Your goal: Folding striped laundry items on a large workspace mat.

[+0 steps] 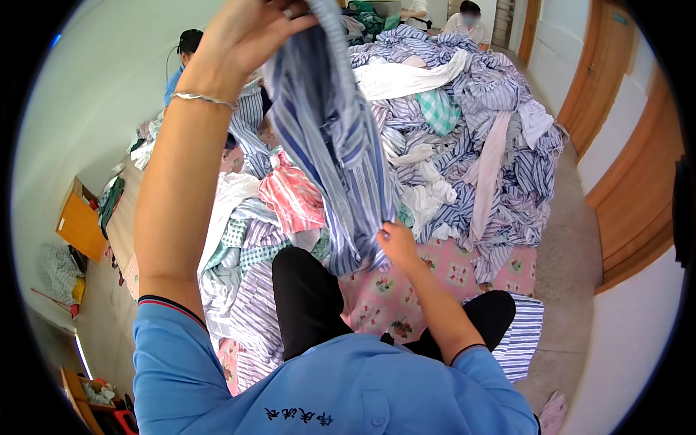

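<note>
A blue-and-white striped garment [348,152] hangs stretched between my hands. My left hand [261,27], raised at the top of the view, grips its upper edge. Lower down, my right hand [399,244] pinches the garment's side near its bottom end. The cloth falls in lengthwise folds, its lower end by my left knee. Behind it rises a large heap of striped clothes [505,92], with a white cloth [408,76] lying across the top. Left of my knees lie a red plaid cloth [296,196] and purple-striped fabric [253,304].
A pink printed sheet [402,288] covers the floor before me. Flat striped cloth [524,337] lies beside my right knee. Two people, one at the back left [190,43] and one behind the heap [468,27], are near the clothes. Wooden doors [636,179] line the right wall.
</note>
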The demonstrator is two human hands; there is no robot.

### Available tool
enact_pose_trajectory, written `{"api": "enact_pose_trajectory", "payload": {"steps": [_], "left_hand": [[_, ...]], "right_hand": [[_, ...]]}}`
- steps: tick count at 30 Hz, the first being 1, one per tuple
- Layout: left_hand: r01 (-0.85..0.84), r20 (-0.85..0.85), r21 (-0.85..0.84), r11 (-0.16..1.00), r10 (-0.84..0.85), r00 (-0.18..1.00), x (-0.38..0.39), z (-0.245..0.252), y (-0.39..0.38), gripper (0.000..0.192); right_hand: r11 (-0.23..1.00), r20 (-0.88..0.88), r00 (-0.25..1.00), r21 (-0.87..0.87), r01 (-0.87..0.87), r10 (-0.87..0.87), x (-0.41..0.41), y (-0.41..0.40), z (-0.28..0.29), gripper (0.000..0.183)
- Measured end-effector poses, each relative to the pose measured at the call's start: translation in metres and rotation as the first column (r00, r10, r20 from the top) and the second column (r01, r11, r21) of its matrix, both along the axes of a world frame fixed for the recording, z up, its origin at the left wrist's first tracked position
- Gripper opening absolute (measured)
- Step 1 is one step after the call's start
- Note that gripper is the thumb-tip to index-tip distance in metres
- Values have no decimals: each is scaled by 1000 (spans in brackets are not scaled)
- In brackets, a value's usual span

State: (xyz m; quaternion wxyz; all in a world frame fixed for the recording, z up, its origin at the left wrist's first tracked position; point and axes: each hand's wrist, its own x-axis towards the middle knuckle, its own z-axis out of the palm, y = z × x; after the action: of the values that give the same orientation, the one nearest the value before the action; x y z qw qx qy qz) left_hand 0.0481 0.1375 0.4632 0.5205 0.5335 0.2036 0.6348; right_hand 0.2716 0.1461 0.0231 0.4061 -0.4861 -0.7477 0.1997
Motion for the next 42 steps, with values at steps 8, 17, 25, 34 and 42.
{"api": "enact_pose_trajectory", "payload": {"steps": [8, 17, 25, 34, 42], "left_hand": [[-562, 104, -304, 769, 613, 783, -192, -68, 61, 18], [-502, -185, -280, 819, 467, 865, -159, -127, -5, 23], [-595, -519, -528, 606, 324, 791, -270, -349, -106, 36], [-581, -388, -463, 670, 436, 812, -274, -317, -96, 29], [-604, -350, -326, 727, 501, 792, -246, -304, -117, 19]], "right_hand": [[904, -208, 963, 354, 239, -173, 182, -3, 167, 12], [997, 45, 997, 39, -69, 67, 204, -164, 244, 6], [987, 376, 916, -118, -107, 144, 157, -264, 76, 26], [966, 403, 888, -212, -146, 222, 176, -212, 3, 27], [956, 267, 955, -289, -52, 132, 179, -204, -1, 19]]}}
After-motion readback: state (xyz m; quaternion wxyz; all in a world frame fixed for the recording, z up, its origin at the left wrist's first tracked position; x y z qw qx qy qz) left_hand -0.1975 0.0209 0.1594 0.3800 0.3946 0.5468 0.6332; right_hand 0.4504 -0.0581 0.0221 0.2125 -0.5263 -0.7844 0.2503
